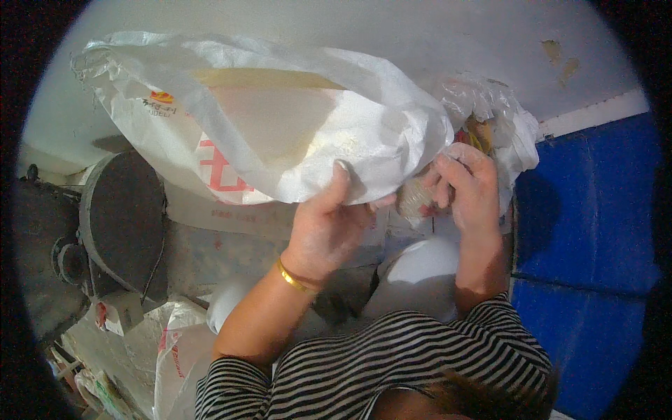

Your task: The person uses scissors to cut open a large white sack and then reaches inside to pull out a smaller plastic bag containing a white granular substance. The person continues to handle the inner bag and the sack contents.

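A large white woven plastic sack (367, 126) with red and yellow print lies open-mouthed across the upper middle, with pale powdery or granular residue inside its fold. My left hand (333, 226) grips the sack's near edge, thumb on top and fingers beneath. At the sack's right end, my right hand (467, 184) has its fingers bent around its gathered edge; whether they are closed on it is hard to tell. Behind and beside my right hand is a bundle of crumpled clear and white plastic bags (514, 136), with yellow and red pieces showing.
Blue panels (583, 220) stand close on the right, beside a pale wall (472, 37) with peeled patches. A dark round metal vessel (126, 226) is at the left. Below it lies another white printed sack (184, 352). My knees are under my forearms.
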A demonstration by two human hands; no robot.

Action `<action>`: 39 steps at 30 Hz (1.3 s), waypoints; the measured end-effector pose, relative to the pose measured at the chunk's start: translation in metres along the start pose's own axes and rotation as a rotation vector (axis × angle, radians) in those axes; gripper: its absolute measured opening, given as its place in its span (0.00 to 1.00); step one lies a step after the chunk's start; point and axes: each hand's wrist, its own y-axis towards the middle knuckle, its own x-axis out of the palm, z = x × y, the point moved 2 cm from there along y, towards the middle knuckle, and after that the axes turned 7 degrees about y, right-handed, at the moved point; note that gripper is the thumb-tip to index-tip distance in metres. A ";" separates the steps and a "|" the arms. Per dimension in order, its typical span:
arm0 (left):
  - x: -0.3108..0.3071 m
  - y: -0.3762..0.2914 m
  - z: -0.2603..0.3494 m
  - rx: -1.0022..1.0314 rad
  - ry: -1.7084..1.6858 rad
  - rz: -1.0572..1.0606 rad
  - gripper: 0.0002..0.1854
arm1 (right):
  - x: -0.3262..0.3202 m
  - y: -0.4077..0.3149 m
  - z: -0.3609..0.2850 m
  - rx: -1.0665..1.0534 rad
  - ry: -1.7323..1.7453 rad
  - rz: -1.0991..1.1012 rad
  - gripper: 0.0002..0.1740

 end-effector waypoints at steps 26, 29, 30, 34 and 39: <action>-0.002 0.002 -0.001 -0.020 0.085 0.032 0.29 | -0.011 -0.002 0.022 0.000 0.465 -0.094 0.11; -0.003 0.004 -0.001 -0.004 0.057 -0.021 0.28 | -0.013 -0.002 0.021 -0.012 0.424 -0.108 0.09; -0.004 0.005 -0.002 -0.003 0.053 -0.012 0.28 | -0.013 -0.003 0.019 -0.019 0.408 -0.118 0.09; -0.009 0.007 -0.006 0.009 0.104 0.029 0.26 | -0.011 -0.005 0.014 -0.027 0.393 -0.092 0.08; -0.019 0.004 -0.009 0.020 0.236 0.098 0.23 | -0.010 -0.006 0.016 -0.074 0.422 -0.069 0.08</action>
